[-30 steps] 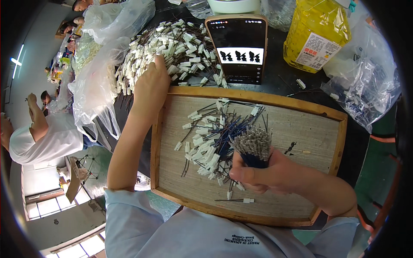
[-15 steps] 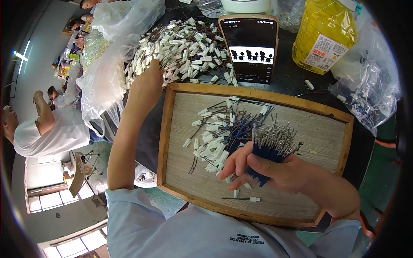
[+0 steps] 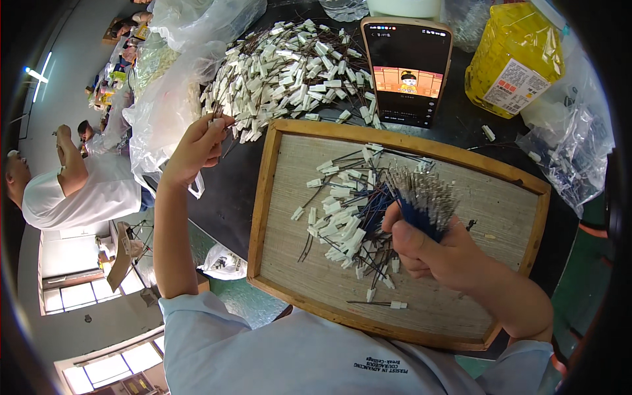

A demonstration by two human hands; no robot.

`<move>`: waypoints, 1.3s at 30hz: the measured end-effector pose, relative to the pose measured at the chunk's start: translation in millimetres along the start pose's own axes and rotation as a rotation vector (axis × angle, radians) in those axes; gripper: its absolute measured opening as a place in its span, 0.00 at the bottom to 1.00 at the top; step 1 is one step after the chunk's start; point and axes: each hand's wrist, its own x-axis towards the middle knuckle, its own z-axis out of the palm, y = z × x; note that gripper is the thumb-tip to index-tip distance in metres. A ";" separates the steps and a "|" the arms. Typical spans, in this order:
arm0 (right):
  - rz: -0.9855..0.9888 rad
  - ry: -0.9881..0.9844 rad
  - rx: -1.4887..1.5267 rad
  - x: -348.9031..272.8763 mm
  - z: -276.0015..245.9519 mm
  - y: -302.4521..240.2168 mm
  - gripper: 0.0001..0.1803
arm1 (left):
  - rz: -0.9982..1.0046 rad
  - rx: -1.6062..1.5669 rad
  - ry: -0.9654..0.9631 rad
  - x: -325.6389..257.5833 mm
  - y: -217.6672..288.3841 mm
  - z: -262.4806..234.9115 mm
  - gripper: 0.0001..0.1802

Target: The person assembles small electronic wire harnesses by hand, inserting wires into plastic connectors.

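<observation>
My right hand (image 3: pixel 438 253) is closed round a thick bundle of blue wires (image 3: pixel 421 214), its many silvery metal tips pointing up and away. It is above the right part of a wood-framed tray (image 3: pixel 401 137). In the tray, left of this hand, lie loose white plastic connectors (image 3: pixel 336 230) on dark and blue wires. My left hand (image 3: pixel 194 150) is raised left of the tray, fingertips pinched on a small wire lead (image 3: pixel 216 117), mostly hidden by the fingers. Beyond it spreads a large heap of white connectors with brown wires (image 3: pixel 289 72).
A phone (image 3: pixel 408 72) stands upright behind the tray, its screen lit. To its right are a yellow plastic jug (image 3: pixel 517 59) and clear plastic bags (image 3: pixel 566 145). Another plastic bag (image 3: pixel 164 99) borders the heap at left. A person in white (image 3: pixel 85 187) sits farther left.
My left hand has drawn back from the heap toward the left, pinching a lead. My right hand's fingers have curled in round the blue bundle. The phone's picture has changed.
</observation>
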 end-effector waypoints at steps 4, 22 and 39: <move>-0.130 -0.094 -0.043 5.4 -7.7 10.9 0.19 | 0.174 0.028 0.060 -3.5 -9.6 -19.3 0.14; -0.067 -0.082 -0.126 -2.3 -6.6 -6.3 0.19 | 0.432 0.650 0.389 24.9 -12.3 -25.6 0.14; -0.318 0.202 -0.494 -3.8 -10.4 -7.1 0.07 | 0.432 -0.257 0.200 -21.8 58.1 103.0 0.15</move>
